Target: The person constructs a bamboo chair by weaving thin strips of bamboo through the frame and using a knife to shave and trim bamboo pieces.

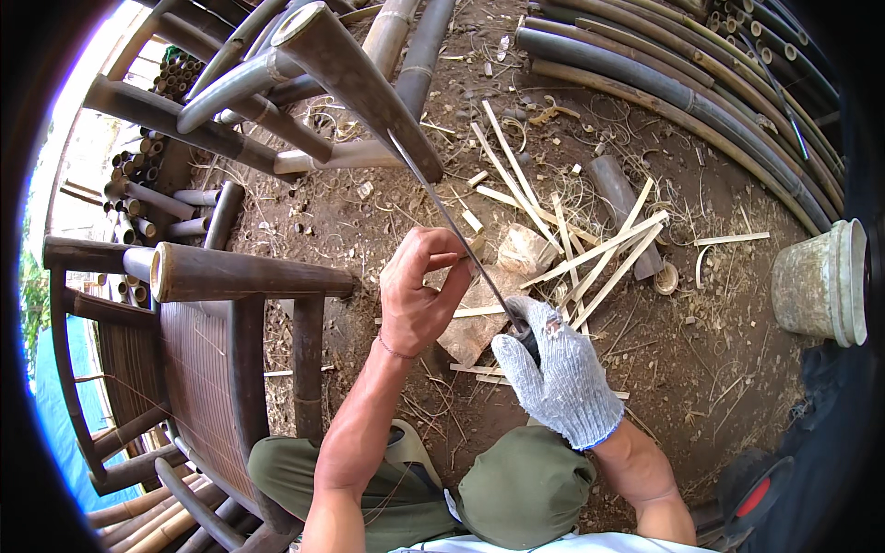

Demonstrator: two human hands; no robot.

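Observation:
In a grey knitted glove, my right hand (560, 373) is closed around the dark handle of a long, thin-bladed knife (442, 210). Its blade slants up and left, its far end overlapping a dark bamboo pole (364, 78). My bare left hand (422, 288) is closed, thumb and fingertips pinched together right beside the blade. Whatever is between those fingertips is too small or hidden to name. Below the blade lies a wooden block (472, 318), partly covered by the knife and my hands. Pale split bamboo strips (608, 253) are strewn just beyond my right hand.
A bamboo chair (207, 369) stands close on my left, with more bamboo framework (267, 101) ahead of it. Long bamboo poles (682, 92) are stacked at far right. A dirty white bucket (816, 284) sits at right. A dark bamboo piece (613, 189) and shavings litter the soil.

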